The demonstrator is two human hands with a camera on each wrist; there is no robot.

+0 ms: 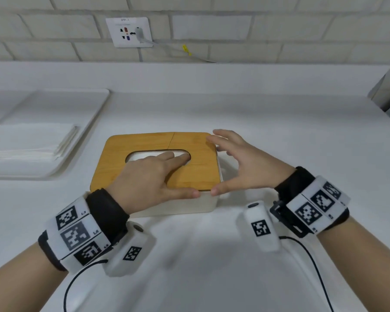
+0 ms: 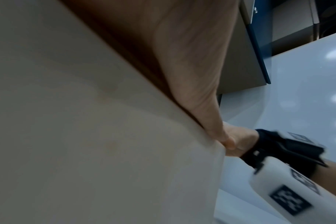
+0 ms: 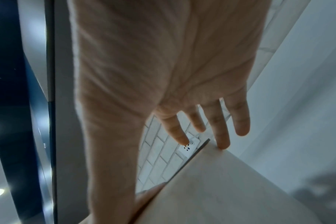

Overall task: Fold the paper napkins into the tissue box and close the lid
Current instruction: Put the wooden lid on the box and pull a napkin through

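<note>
1. Step in hand, my read: start of the job, lid removal. The bamboo lid [image 1: 158,163] sits flat on the white tissue box [image 1: 178,203], which stands mid-worktop [image 1: 279,131] just in front of the person.
2. Left hand [image 1: 144,179]: lies flat on the lid, fingers straight, tips reaching into the oval slot [image 1: 158,155], thumb along the lid's near edge. Not curled round anything.
3. Right hand [image 1: 241,163]: spread wide at the box's right end, fingers at the far-right corner, thumb at the near-right corner. Right wrist view shows one fingertip [image 3: 223,144] touching the box corner; the others are off it. No grip closed yet. The two thumbs nearly meet at the near edge.
4. Paper napkins [image 1: 29,140]: flat stack on a white tray [image 1: 86,131], left of the box & well apart from it. None visibly in the box; what shows white thru the slot I can't tell.
5. Next move calls for: right hand pinching the lid's end & lifting, w/ the left either steadying the box or helping lift; then setting the lid aside to free the box for folded napkins.
6. Writing: wrist bands carry black-white square markers; small labels "L5", "L4" readable on the left band [image 1: 77,233]. The wall socket [image 1: 129,31] has a label on top, too blurred to read. No brand visible on box or lid.
</note>
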